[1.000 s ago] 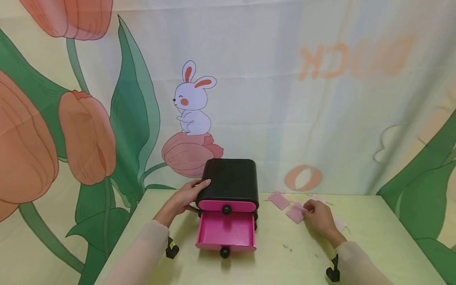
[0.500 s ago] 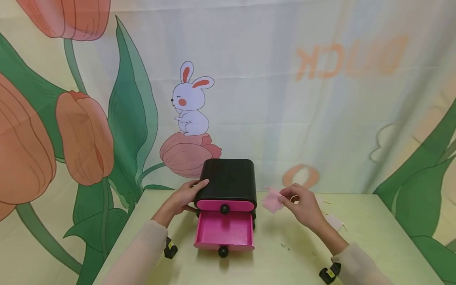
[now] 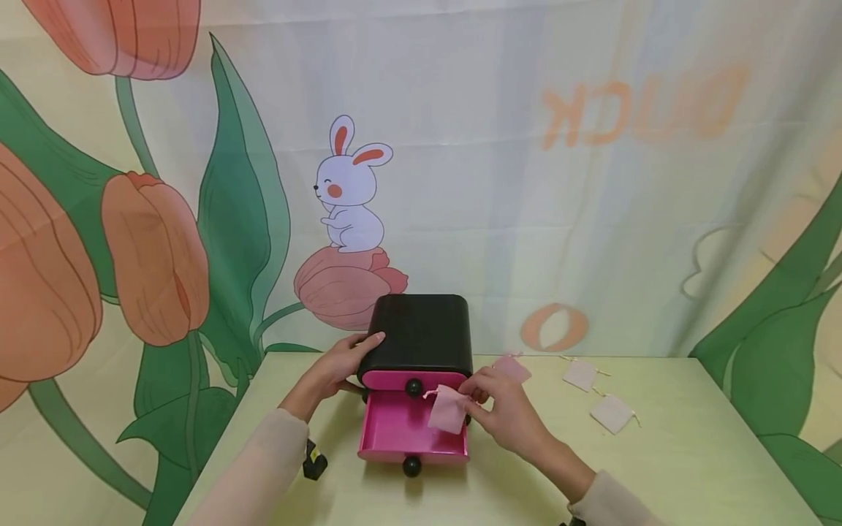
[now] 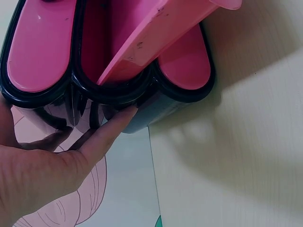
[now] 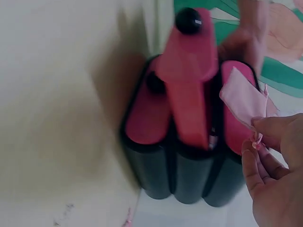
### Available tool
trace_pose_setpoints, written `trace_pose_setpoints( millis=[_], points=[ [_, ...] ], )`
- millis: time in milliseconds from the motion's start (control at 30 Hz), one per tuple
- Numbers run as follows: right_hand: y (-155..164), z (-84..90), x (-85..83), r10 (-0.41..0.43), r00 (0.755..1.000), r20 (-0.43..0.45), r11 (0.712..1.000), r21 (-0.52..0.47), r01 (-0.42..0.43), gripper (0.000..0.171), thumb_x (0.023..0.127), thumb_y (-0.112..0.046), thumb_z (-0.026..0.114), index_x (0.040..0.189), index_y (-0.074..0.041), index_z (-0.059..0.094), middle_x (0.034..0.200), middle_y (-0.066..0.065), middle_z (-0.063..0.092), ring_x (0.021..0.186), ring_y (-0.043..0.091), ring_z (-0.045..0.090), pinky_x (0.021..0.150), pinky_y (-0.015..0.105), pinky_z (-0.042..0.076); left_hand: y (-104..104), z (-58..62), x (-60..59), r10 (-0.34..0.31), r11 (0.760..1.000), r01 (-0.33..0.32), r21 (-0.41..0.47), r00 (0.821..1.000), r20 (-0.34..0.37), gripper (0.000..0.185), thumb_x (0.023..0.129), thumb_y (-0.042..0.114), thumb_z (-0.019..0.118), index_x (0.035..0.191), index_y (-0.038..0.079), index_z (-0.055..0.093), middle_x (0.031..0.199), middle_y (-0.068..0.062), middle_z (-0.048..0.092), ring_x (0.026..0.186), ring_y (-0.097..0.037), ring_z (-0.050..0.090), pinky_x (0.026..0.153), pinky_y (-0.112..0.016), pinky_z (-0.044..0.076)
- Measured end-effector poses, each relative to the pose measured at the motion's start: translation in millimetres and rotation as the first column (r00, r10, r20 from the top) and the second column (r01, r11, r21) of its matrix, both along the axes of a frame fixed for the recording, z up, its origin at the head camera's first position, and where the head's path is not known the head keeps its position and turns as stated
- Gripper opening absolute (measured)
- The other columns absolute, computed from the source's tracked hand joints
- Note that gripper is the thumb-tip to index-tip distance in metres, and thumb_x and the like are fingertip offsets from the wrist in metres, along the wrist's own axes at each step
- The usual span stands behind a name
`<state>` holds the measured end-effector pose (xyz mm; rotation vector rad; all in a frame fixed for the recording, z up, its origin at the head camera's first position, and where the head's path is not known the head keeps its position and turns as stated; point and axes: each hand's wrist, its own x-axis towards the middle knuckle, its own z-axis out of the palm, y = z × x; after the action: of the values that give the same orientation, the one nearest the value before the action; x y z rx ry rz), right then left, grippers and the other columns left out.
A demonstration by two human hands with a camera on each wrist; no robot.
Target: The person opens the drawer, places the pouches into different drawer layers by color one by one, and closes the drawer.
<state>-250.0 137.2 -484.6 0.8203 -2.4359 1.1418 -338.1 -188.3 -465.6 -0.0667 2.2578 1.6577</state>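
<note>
A black three-tier mini drawer unit (image 3: 424, 329) with pink drawers stands on the table. Its middle drawer (image 3: 397, 427) is pulled out, with a round black knob. My left hand (image 3: 338, 365) holds the unit's left side, one fingertip on the top edge and the thumb lower on the side (image 4: 106, 135). My right hand (image 3: 506, 409) pinches a small pink drawstring pouch (image 3: 449, 410) near its gathered top. In the head view the pouch overlaps the right part of the open drawer; in the right wrist view its cloth (image 5: 244, 101) hangs from thumb and fingers.
Another pink pouch (image 3: 511, 367) lies right behind the right hand. Two pale pouches (image 3: 580, 375) with yellowish strings lie farther right on the table (image 3: 691, 453). A printed curtain (image 3: 460, 183) hangs behind the table's back edge.
My right hand has picked a pink pouch off the table and carried it left to the open drawer. The left hand stays on the unit.
</note>
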Motion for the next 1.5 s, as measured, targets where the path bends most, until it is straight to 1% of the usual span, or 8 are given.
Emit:
trace_pose_setpoints(
  millis=[200,467,600,767,967,1100,1300,1500],
  points=[
    [-15.8,-21.7,2.5,0.044,0.999,-0.014,0.997,0.068,-0.042,0.014,0.089,-0.004,0.086,0.095,-0.012,0.075,0.094,-0.004,0.066,0.080,0.007,0.063,0.073,0.032,0.062,0.3,-1.1,-0.1,0.005,1.000,-0.005,-0.002,1.000,-0.002,0.098,0.097,0.068,0.064,0.164,0.005,0.029,0.152,-0.028,0.052,0.134,-0.046,0.056,0.086,-0.061,0.062],
    [-22.9,-27.2,8.5,0.018,1.000,0.024,0.991,0.132,-0.021,0.014,0.089,-0.007,0.086,0.098,-0.012,0.077,0.095,-0.002,0.066,0.083,0.015,0.063,0.075,0.028,0.061,0.9,-0.5,0.3,0.003,1.000,-0.003,-0.005,1.000,-0.002,0.096,0.098,0.066,0.063,0.164,0.005,0.029,0.151,-0.028,0.052,0.133,-0.046,0.056,0.086,-0.061,0.062],
    [-19.2,-26.8,10.3,0.024,1.000,0.014,0.995,0.095,-0.025,0.019,0.086,-0.006,0.089,0.101,-0.010,0.077,0.098,0.001,0.067,0.083,0.016,0.065,0.075,0.031,0.063,0.4,-0.9,0.3,0.010,1.000,-0.010,-0.003,1.000,-0.004,0.097,0.098,0.067,0.063,0.164,0.005,0.029,0.151,-0.027,0.052,0.133,-0.045,0.057,0.086,-0.060,0.062],
    [2.1,-27.0,5.3,-0.002,0.996,-0.092,1.000,0.012,0.003,0.021,0.083,-0.003,0.090,0.099,-0.008,0.077,0.096,0.001,0.069,0.080,0.015,0.065,0.069,0.032,0.062,-0.1,-3.0,-0.6,0.006,1.000,-0.006,0.001,1.000,-0.004,0.099,0.097,0.068,0.064,0.164,0.005,0.030,0.150,-0.027,0.053,0.133,-0.044,0.057,0.085,-0.059,0.063],
    [44.0,-38.7,-33.0,-0.177,0.982,-0.071,0.984,-0.047,0.174,0.012,0.090,-0.005,0.085,0.097,-0.010,0.077,0.090,-0.006,0.069,0.078,0.012,0.065,0.066,0.027,0.058,-1.8,-3.9,-2.4,0.004,1.000,-0.004,-0.006,1.000,-0.005,0.100,0.095,0.070,0.064,0.163,0.005,0.032,0.149,-0.026,0.055,0.133,-0.044,0.057,0.085,-0.058,0.063],
    [66.9,-52.2,-69.5,-0.262,0.965,0.009,0.965,-0.019,0.262,0.012,0.093,-0.005,0.081,0.105,-0.003,0.078,0.094,0.004,0.072,0.083,0.019,0.067,0.069,0.031,0.059,-3.7,-3.0,-2.7,0.009,1.000,-0.009,-0.007,1.000,-0.007,0.099,0.095,0.070,0.065,0.163,0.005,0.033,0.147,-0.026,0.056,0.131,-0.044,0.058,0.085,-0.058,0.063],
    [85.8,-71.9,-110.8,-0.298,0.944,0.138,0.954,0.055,0.294,0.025,0.097,-0.008,0.077,0.118,0.006,0.075,0.110,0.020,0.074,0.101,0.038,0.069,0.083,0.053,0.058,-2.6,-1.7,-0.9,0.005,1.000,-0.005,0.005,1.000,-0.005,0.096,0.096,0.068,0.065,0.162,0.005,0.034,0.143,-0.024,0.059,0.127,-0.041,0.061,0.084,-0.057,0.063],
    [85.7,-88.0,-131.8,-0.298,0.916,0.267,0.954,0.126,0.274,0.038,0.102,-0.012,0.070,0.132,0.011,0.066,0.128,0.030,0.068,0.120,0.048,0.063,0.100,0.062,0.052,-1.7,-1.9,-1.5,0.013,1.000,-0.013,0.009,1.000,-0.008,0.098,0.096,0.068,0.065,0.162,0.004,0.033,0.141,-0.023,0.060,0.125,-0.040,0.062,0.083,-0.056,0.064]
  ],
)
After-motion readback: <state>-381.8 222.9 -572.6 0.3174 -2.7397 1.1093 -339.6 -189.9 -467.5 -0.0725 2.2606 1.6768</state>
